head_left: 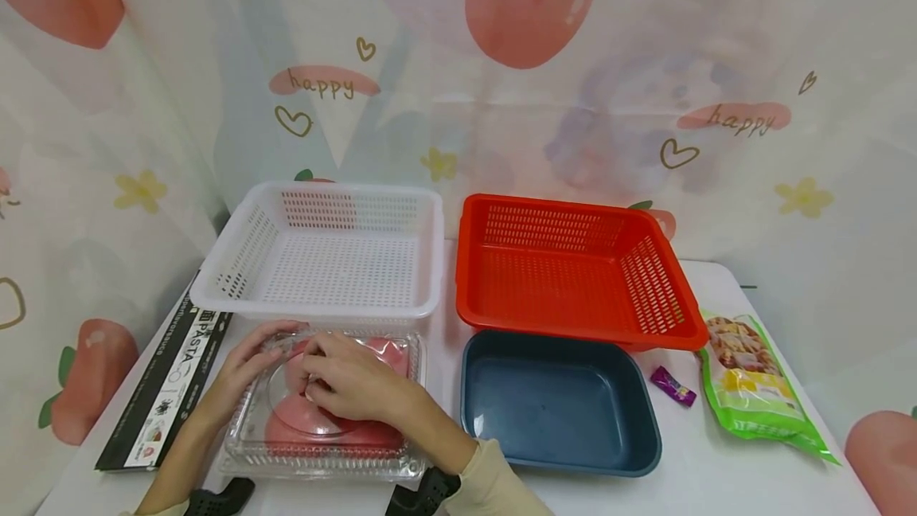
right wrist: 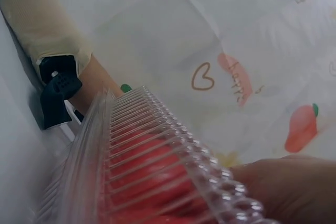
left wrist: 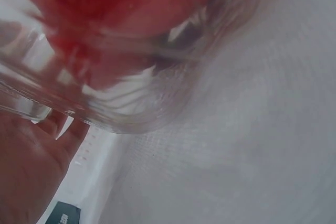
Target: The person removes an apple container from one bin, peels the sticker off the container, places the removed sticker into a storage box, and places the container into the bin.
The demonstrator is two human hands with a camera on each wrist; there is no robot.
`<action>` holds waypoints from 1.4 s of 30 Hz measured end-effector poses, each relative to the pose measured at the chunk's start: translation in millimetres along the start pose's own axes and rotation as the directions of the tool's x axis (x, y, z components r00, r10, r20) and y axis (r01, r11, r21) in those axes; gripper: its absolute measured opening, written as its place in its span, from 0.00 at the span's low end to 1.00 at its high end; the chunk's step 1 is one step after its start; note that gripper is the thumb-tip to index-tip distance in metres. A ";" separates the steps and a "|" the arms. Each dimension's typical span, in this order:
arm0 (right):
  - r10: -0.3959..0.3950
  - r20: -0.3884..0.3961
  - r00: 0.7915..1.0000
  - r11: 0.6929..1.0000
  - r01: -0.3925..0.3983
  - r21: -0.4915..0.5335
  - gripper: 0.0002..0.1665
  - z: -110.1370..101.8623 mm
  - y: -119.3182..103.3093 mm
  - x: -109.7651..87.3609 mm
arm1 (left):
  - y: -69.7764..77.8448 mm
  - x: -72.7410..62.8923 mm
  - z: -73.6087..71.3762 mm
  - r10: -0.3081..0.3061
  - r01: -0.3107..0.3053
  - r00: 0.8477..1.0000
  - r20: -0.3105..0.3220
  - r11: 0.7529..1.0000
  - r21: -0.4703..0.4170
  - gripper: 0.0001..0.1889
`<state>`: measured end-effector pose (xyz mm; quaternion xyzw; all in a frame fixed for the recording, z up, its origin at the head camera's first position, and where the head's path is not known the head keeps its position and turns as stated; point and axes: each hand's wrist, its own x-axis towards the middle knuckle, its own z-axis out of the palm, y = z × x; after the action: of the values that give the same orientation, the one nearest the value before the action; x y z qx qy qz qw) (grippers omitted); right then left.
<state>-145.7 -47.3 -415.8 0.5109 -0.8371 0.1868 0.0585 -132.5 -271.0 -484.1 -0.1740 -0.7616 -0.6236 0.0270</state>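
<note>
Lying beneath the curled right grip (head_left: 353,383), pinch unclear, the container (head_left: 322,465) meets the spread left grip (head_left: 239,375) at its far-left corner.

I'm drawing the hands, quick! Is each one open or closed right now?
Left hand: open, touching the clear box.
Right hand: bent fingers on the box; can't tell if it's pinching.

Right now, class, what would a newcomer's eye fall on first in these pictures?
Probably the bright red basket, right of the white basket and behind the dark blue tub. Next, at front left, the left hand and right hand at a clear container with red contents.
</note>
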 end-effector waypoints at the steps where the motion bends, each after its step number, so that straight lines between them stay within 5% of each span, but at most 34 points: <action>1: -0.004 0.006 1.000 1.000 0.004 0.000 0.05 -0.7 -0.2 -0.1 | 0.3 0.0 0.0 -0.004 0.004 1.000 -0.003 1.000 0.004 0.20; 20: -0.087 0.142 0.986 0.996 0.085 0.020 0.07 -14.9 4.8 -1.1 | -2.1 -0.8 -1.4 -0.002 0.002 1.000 0.002 1.000 -0.029 0.20; 27: -0.078 0.140 0.987 0.997 0.074 0.033 0.06 -14.9 6.0 -0.8 | -0.8 -1.0 -0.5 -0.033 0.033 0.999 -0.011 0.999 -0.009 0.21; 42: -0.114 0.149 0.982 0.984 0.091 0.155 0.08 -22.5 9.5 -1.7 | -0.9 -1.4 0.0 0.002 -0.002 1.000 0.008 0.998 -0.063 0.20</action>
<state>-155.3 -33.7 -398.0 0.5694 -0.7955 0.2039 -0.0362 -131.4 -271.5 -485.3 -0.1781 -0.7417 -0.6464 0.0188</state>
